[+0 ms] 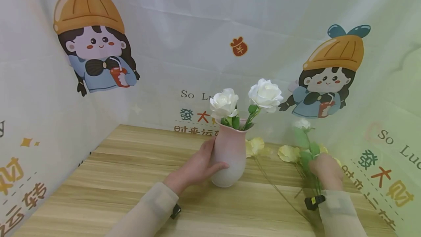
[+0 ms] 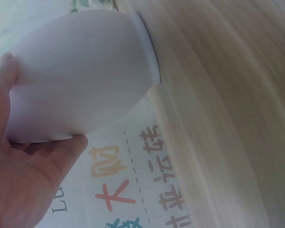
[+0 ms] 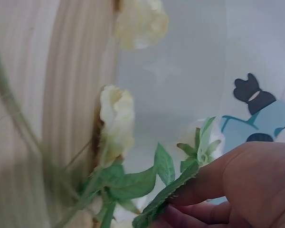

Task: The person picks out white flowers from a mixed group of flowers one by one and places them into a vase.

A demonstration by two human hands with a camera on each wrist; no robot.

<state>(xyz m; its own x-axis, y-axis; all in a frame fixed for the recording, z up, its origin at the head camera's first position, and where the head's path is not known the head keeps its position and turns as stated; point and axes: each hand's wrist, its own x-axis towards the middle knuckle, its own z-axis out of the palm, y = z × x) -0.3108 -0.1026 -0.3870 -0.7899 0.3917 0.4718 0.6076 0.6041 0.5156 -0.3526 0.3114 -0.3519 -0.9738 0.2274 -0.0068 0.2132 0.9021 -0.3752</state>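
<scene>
A vase [image 1: 230,156], pink at the neck and white below, stands upright on the table. My left hand [image 1: 198,165] grips its left side, thumb across the front; in the left wrist view the fingers wrap the vase body [image 2: 80,76]. Two white roses, one on the left [image 1: 224,102] and one on the right [image 1: 265,95], rise from its mouth. Over at the right, my right hand [image 1: 327,171] pinches another white rose [image 1: 302,123] by its leafy stem. The right wrist view shows the fingers against a green leaf [image 3: 173,192]; part of the stem is hidden.
Yellow flowers lie along the back of the table [image 1: 131,178], one behind the vase [image 1: 255,146] and another further right [image 1: 288,153]. A long thin stem [image 1: 276,187] crosses the wood towards the right forearm. Printed cloth [image 1: 184,46] walls in the table's back and sides.
</scene>
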